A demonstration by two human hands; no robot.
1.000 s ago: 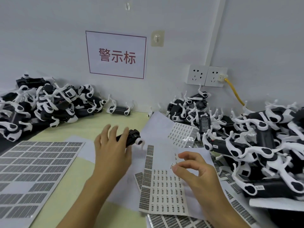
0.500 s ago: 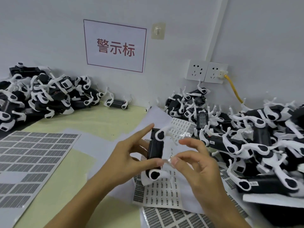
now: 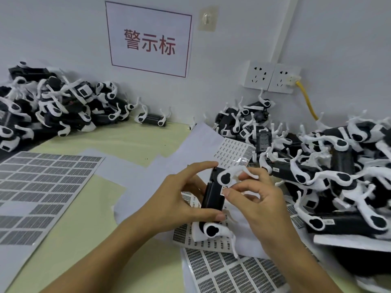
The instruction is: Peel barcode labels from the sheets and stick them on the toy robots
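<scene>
- Left hand [image 3: 179, 199] grips robot [image 3: 213, 197]; right hand [image 3: 260, 199] presses label [image 3: 223, 190] on.
- We judge: right pile [image 3: 338, 176] mostly unlabelled, sheets [image 3: 232, 269] nearly full.

A pale wall [image 3: 63, 28] with a sign [image 3: 149, 39] and sockets [image 3: 271, 78] backs a yellow-green table [image 3: 131, 142].

I see toy robot piles [image 3: 53, 106] left and right [image 3: 330, 166] on the surface [image 3: 88, 218], label sheets [image 3: 33, 182] between them, a wall sign [image 3: 149, 39] behind, sockets [image 3: 271, 78] to its right
</scene>
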